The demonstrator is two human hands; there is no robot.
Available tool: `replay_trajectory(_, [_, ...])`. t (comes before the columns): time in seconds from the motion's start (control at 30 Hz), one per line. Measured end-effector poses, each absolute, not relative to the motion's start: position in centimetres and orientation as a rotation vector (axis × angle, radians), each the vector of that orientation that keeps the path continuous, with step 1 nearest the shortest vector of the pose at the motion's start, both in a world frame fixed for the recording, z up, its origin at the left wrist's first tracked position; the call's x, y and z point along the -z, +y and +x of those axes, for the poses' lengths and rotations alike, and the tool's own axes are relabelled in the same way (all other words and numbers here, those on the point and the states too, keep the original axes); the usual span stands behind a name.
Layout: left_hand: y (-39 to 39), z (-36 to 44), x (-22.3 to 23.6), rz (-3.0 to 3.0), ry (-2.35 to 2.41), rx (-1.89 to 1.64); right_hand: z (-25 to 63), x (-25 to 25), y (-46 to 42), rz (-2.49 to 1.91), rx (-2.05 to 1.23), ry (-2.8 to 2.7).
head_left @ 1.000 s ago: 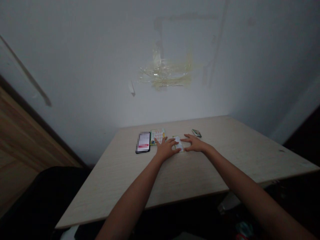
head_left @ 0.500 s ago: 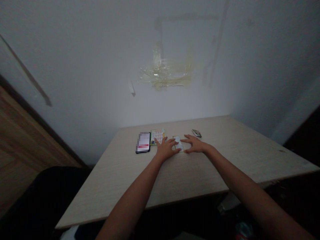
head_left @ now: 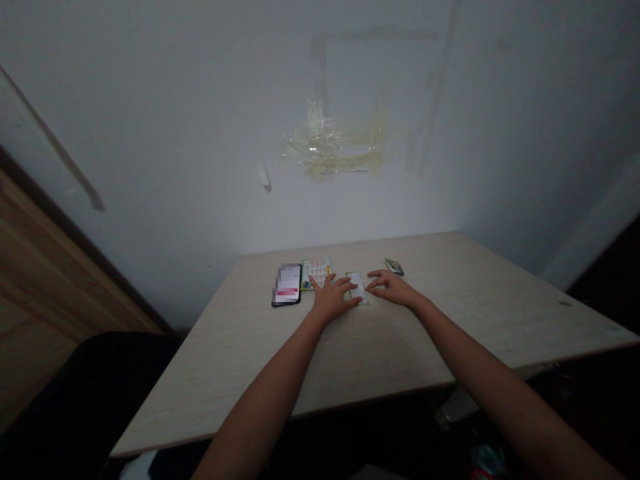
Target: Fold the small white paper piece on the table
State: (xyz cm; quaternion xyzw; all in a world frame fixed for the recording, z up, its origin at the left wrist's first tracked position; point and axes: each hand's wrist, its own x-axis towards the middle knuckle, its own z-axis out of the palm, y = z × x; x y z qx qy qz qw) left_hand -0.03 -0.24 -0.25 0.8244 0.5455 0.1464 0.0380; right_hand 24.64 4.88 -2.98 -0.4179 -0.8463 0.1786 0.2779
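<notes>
My left hand (head_left: 332, 298) lies with fingers spread across the table. Its thumb and some fingers rest on the left edge of a small printed card (head_left: 357, 288), while other fingertips reach onto a larger printed sheet (head_left: 316, 270) with green edges. At the card's right edge is my right hand (head_left: 390, 288), fingers apart, the tips at or just beside the card; whether they touch it I cannot tell. A phone (head_left: 287, 285) with a lit, partly blurred screen lies left of the sheet. Behind my right hand lies a small dark-and-green packet or card (head_left: 394, 267).
The pale wooden table (head_left: 240, 360) stands against a grey wall (head_left: 200, 133) that bears peeling clear tape (head_left: 340, 150). A dark chair-like shape (head_left: 95, 387) is at the left, beside a wooden panel (head_left: 35, 287).
My right thumb and fingers have drawn closer together at the card's right edge. My left hand and the card have stayed in place.
</notes>
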Motion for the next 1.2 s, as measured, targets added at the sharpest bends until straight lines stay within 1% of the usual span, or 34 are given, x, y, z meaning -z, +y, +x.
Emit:
replay_trajectory(0.17, [-0.3, 0.0, 0.1, 2.531, 1.683, -0.414, 24.5, 3.4, 5.1, -1.100, -0.443, -2.243])
replay_trajectory(0.57, [-0.3, 0.1, 0.1, 2.541, 1.691, -0.400, 23.5, 4.2, 6.5, -1.271, -0.232, -2.142])
replay_trajectory(0.8, [-0.2, 0.1, -0.1, 2.525, 1.686, -0.391, 22.5, 3.2, 6.3, -1.418, -0.127, -2.138])
replay_trajectory(1.2, [-0.3, 0.1, -0.3, 2.523, 1.674, -0.396, 21.0, 1.7, 5.2, -1.610, -0.050, -2.189])
